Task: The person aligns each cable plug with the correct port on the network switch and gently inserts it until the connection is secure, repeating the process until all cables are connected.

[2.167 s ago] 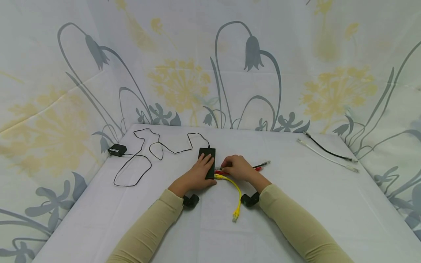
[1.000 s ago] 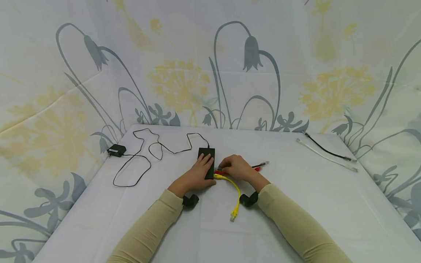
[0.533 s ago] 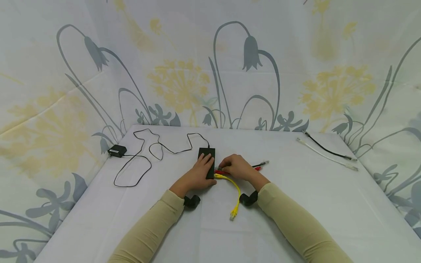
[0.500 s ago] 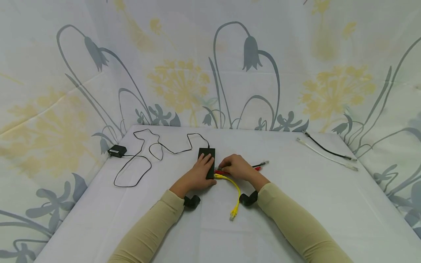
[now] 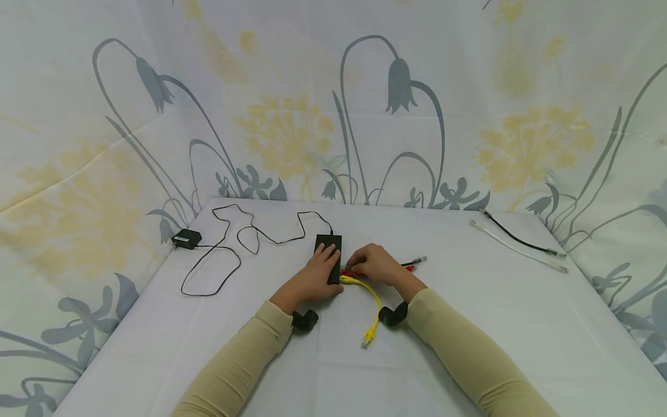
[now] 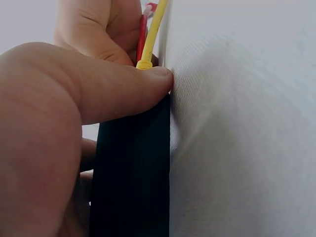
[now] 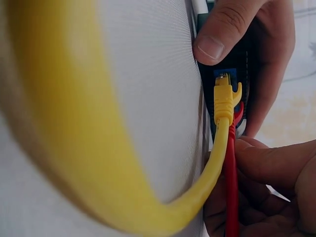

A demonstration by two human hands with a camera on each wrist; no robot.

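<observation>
My left hand (image 5: 315, 275) grips a black network switch (image 5: 328, 238) on the table, its fingers across the top. In the left wrist view its thumb (image 6: 148, 84) lies against the port side. A yellow network cable (image 5: 376, 301) sits plugged into a port, its free end curving toward me. Beside it a red network cable (image 7: 231, 173) also runs into the switch. Close to that same side, my right hand (image 5: 377, 266) pinches a black network cable near its plug; the fingers hide most of it. The cable's other end (image 5: 415, 262) pokes out past the wrist.
A thin power cord (image 5: 278, 241) loops from the switch's far end to a black adapter (image 5: 186, 238) at the left. Toward the back right lie another black cable (image 5: 516, 236) and a white cable (image 5: 516, 247). Patterned cloth hangs behind the table.
The yellow cable's free end has drifted slightly left. Both hands keep nearly the same place and hold at the switch.
</observation>
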